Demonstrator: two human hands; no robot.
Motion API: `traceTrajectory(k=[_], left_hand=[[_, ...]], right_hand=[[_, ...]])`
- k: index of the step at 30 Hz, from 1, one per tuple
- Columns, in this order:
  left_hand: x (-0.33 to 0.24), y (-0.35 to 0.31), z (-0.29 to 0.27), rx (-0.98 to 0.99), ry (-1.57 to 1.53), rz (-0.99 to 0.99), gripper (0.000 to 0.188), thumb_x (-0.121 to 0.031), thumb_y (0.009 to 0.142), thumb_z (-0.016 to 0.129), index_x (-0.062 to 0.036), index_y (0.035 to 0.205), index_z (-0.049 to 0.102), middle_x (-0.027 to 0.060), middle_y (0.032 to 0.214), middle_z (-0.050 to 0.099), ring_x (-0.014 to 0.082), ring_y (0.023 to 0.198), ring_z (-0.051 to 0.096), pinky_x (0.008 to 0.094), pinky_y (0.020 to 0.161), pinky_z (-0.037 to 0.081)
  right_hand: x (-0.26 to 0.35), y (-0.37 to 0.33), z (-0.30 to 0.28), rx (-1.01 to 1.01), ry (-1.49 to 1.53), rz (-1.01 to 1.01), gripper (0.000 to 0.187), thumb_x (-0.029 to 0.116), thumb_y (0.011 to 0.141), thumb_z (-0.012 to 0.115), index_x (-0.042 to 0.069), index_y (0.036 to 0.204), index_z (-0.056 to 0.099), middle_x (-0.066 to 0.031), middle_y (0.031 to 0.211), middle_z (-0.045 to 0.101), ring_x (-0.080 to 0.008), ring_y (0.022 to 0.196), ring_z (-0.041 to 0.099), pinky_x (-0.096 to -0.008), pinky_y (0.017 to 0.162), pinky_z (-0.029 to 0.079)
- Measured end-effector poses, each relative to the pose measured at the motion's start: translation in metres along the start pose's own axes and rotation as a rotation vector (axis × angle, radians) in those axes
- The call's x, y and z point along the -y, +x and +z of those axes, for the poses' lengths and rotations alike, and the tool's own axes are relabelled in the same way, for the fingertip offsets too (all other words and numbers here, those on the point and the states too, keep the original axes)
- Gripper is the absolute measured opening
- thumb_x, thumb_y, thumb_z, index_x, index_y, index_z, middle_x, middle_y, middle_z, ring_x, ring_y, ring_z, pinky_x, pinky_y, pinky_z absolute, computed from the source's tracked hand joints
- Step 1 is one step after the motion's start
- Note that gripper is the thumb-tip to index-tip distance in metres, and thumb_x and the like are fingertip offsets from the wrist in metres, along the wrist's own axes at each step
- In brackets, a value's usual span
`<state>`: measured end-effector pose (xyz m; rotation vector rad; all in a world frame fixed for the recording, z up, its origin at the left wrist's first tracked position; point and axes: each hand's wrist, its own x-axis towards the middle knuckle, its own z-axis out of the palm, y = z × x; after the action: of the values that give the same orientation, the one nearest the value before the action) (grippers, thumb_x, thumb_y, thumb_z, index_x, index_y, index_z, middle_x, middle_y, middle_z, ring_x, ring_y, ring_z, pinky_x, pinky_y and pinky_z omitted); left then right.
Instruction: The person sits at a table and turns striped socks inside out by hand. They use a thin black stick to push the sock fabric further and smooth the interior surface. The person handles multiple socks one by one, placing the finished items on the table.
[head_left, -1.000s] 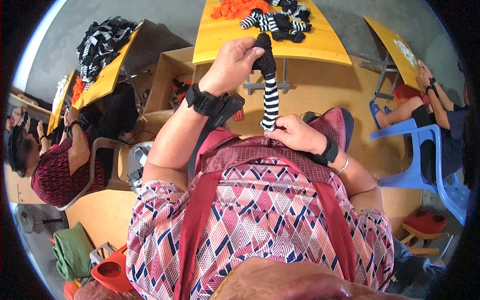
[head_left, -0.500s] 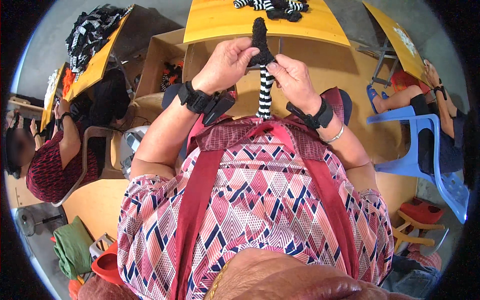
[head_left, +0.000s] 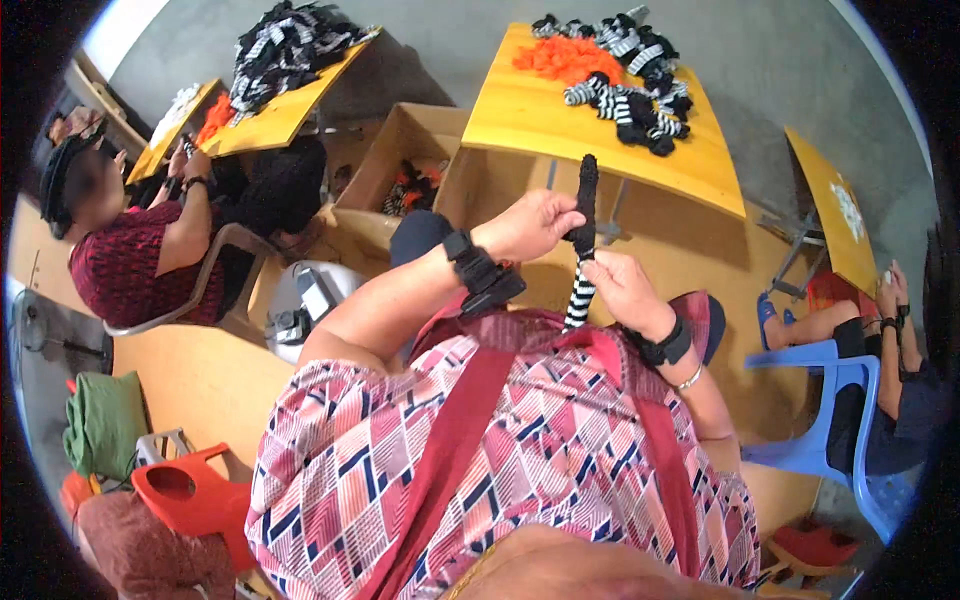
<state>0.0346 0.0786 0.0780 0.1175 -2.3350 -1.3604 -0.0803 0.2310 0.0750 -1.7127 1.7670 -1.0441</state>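
Knitted piece [head_left: 588, 190], one: slim, black above, black-and-white striped below; held roughly upright over the lap, before the near edge of the front bench [head_left: 490, 120].

Left hand [head_left: 530, 222], one: thumb and fingers pinching the black part from the side.

Right hand [head_left: 630, 290], one: pinching just below, about where black meets stripes; inner fingertips hidden.

Risks, as judged: knit may stretch or twist out of shape, should the two hands pull against each other; black part may slip, should the left pinch loosen; striped end, hanging close to the maroon apron [head_left: 500, 335], may snag on its folds.

Count, outward:
- Yellow-topped benches, four: front bench, left bench [head_left: 285, 125], far-left bench [head_left: 150, 160], right bench [head_left: 830, 190].
- Striped heaps, two: on front bench [head_left: 620, 105] and left bench [head_left: 290, 55]; pieces overlap, not countable singly.
- Orange piles, two: large [head_left: 568, 60], front bench; small [head_left: 214, 118], left bench.
- White piles, two: far-left bench [head_left: 178, 110], right bench [head_left: 848, 210].
- Open carton [head_left: 455, 118], one, left of front bench; mixed black and orange contents, number unclear.
- Blue chair [head_left: 820, 410], one, at right.
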Motion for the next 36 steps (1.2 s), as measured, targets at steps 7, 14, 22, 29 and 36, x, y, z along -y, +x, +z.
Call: traceTrajectory(k=[7, 14, 22, 29, 36], left_hand=[[0.001, -0.015, 0.009, 0.010, -0.296, -0.075, 0.024, -0.019, 0.088, 0.046, -0.0010, 0.075, 0.054, -0.0018, 0.056, 0.052, 0.0047, 0.046, 0.047, 0.0212, 0.044, 0.039], [-0.012, -0.002, 0.002, 0.034, 0.136, -0.011, 0.023, -0.020, 0.088, 0.047, -0.0005, 0.077, 0.056, -0.0043, 0.055, 0.044, 0.0028, 0.052, 0.039, 0.0208, 0.046, 0.034], [-0.003, -0.012, 0.007, 0.068, 0.022, -0.071, 0.027, -0.021, 0.089, 0.045, -0.0007, 0.073, 0.053, -0.0040, 0.054, 0.044, 0.0033, 0.050, 0.041, 0.0202, 0.046, 0.035], [0.008, -0.021, 0.006, 0.101, -0.045, -0.088, 0.026, -0.020, 0.089, 0.046, -0.0011, 0.073, 0.055, -0.0032, 0.056, 0.049, 0.0034, 0.050, 0.044, 0.0196, 0.047, 0.038], [-0.001, -0.017, -0.003, -0.143, -0.340, -0.237, 0.026, -0.023, 0.086, 0.049, -0.0036, 0.070, 0.055, -0.0024, 0.058, 0.051, 0.0047, 0.049, 0.046, 0.0190, 0.046, 0.040]], right_hand=[[-0.012, -0.006, 0.011, 0.010, 0.114, 0.034, 0.029, 0.022, 0.086, 0.044, -0.002, 0.069, 0.047, -0.0054, 0.055, 0.040, -0.0103, 0.056, 0.040, -0.0288, 0.051, 0.037], [-0.013, -0.004, 0.004, -0.117, 0.164, 0.014, 0.024, 0.023, 0.088, 0.045, 0.004, 0.073, 0.050, 0.0060, 0.060, 0.042, -0.0038, 0.052, 0.038, -0.0195, 0.046, 0.032], [-0.006, -0.010, 0.009, 0.016, 0.281, 0.128, 0.025, 0.018, 0.087, 0.045, 0.000, 0.070, 0.048, 0.0022, 0.059, 0.042, -0.0062, 0.059, 0.037, -0.0240, 0.052, 0.035], [0.001, -0.013, 0.010, 0.045, 0.208, 0.071, 0.027, 0.017, 0.087, 0.044, 0.000, 0.067, 0.048, 0.0027, 0.059, 0.042, -0.0063, 0.058, 0.038, -0.0247, 0.051, 0.036], [-0.035, -0.007, 0.029, -0.081, 0.376, -0.049, 0.026, 0.024, 0.089, 0.045, 0.000, 0.077, 0.046, 0.0023, 0.065, 0.046, -0.0057, 0.059, 0.038, -0.0232, 0.051, 0.035]])
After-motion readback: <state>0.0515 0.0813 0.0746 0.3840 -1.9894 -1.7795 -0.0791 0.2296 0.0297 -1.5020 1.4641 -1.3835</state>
